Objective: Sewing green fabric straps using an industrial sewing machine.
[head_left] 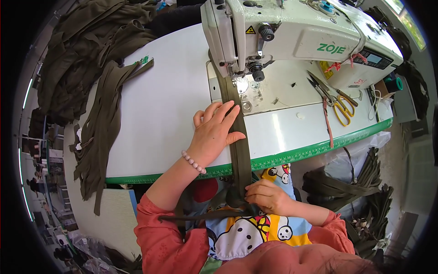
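A long dark olive fabric strip (240,155) runs from under the head of a white sewing machine (283,32), over the table's front edge and down to my lap. My left hand (212,132), with a beaded bracelet at the wrist, lies on the strip just in front of the presser-foot area. Its fingers are spread, pressing the cloth against the table. Below the edge, my right hand (269,197) pinches the same strip at its side, fingers curled. The strip's tail bends across my apron toward the left. The needle itself is hidden behind the machine head.
Scissors (342,109) with yellow handles and other slim tools lie right of the machine bed. Olive strips (107,109) hang over the table's left side, beside a large cloth heap (86,50). More bundled strips (351,182) are at lower right. Green measuring tape (292,157) lines the table edge.
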